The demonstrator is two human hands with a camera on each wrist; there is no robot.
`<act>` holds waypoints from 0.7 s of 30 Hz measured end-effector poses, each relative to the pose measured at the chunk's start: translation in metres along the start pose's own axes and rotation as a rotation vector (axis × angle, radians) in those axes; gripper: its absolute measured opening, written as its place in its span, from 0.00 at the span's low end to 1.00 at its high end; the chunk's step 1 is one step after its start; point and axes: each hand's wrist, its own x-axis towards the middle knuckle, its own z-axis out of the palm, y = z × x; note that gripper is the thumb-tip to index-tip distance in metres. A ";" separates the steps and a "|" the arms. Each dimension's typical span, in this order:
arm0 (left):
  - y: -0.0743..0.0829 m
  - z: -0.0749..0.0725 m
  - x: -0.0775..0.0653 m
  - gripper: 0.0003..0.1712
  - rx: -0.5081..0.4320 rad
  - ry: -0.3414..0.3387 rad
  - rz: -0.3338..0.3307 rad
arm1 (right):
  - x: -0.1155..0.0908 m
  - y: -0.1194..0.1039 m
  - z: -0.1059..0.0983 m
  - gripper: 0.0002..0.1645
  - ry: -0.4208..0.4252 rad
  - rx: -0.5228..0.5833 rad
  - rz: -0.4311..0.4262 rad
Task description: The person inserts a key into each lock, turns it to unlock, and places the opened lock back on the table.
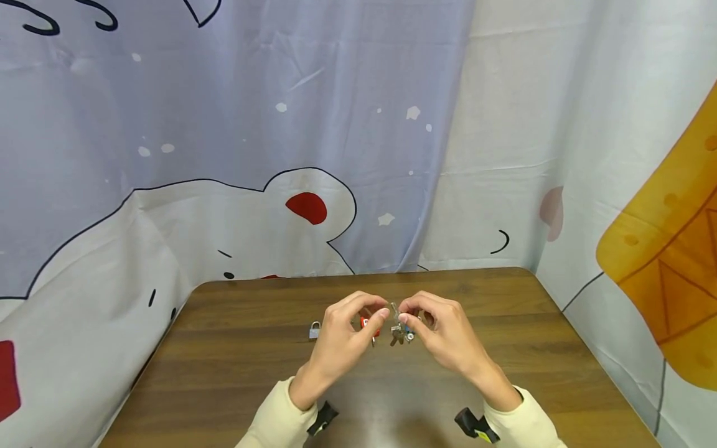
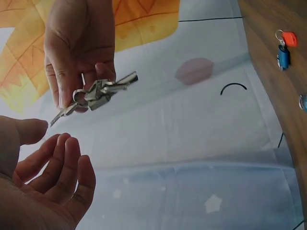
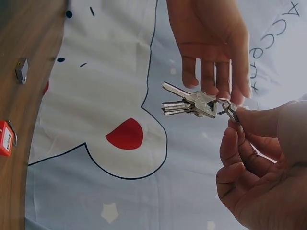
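My right hand (image 1: 442, 326) pinches a metal clip (image 3: 230, 113) between thumb and fingers, raised above the table. From the clip hangs a ring with a bunch of silver keys (image 3: 194, 101), fanned out to one side. My left hand (image 1: 344, 330) is held close by, its thumb and fingers apart with a gap between them. In the left wrist view, the left thumb (image 2: 33, 130) is near the free end of the clip; whether it touches cannot be told. The same bunch of keys (image 2: 108, 91) dangles beneath the right fingers there.
A small silver padlock (image 1: 315, 330) stands on the wooden table (image 1: 252, 386) left of the hands. A red tag (image 3: 5, 138) with a ring lies behind the left hand. A blue cylinder keychain (image 2: 283, 57) with an orange-red piece (image 2: 289, 38) lies on the right. Printed curtains (image 1: 224, 93) hang behind.
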 end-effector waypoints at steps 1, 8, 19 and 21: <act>0.001 0.001 0.001 0.08 -0.001 0.001 0.006 | 0.000 0.000 0.000 0.03 -0.002 0.002 0.000; 0.004 0.004 0.002 0.06 0.010 0.013 0.025 | -0.002 -0.001 0.002 0.02 -0.023 0.034 -0.010; 0.006 0.001 0.005 0.03 0.072 -0.019 0.078 | -0.002 -0.003 0.001 0.04 -0.071 0.045 -0.014; 0.007 0.001 0.004 0.04 0.070 -0.018 0.079 | -0.002 -0.003 0.002 0.03 -0.058 0.045 -0.005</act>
